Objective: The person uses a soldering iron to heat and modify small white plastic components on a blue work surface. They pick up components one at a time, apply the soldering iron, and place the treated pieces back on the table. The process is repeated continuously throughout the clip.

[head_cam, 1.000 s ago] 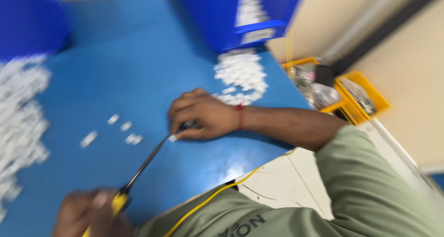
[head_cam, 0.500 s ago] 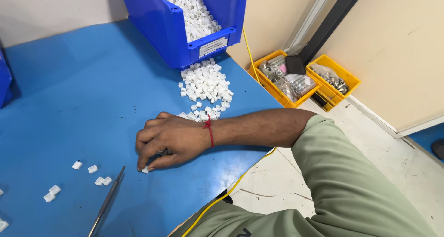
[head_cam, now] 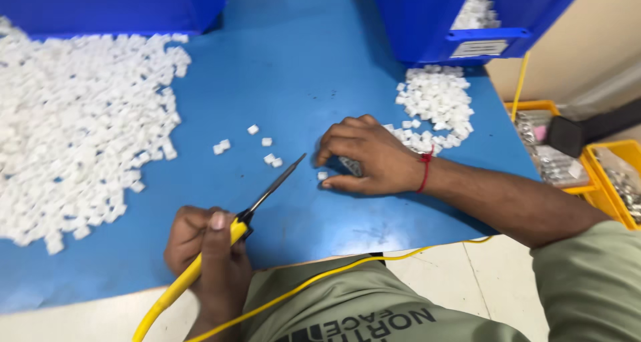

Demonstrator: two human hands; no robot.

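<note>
Left hand [head_cam: 207, 255] in closed grip on tweezers [head_cam: 267, 195]; right hand [head_cam: 367, 158] flat on table [head_cam: 294, 68].

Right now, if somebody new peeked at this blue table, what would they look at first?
Probably the huge heap of small white pieces spread over the left side of the blue table. Next, the left hand at the near edge gripping a yellow-handled tool, its dark tips aimed at a few loose white pieces. The right hand rests flat on the table, in front of a smaller white pile below a blue bin.
</note>
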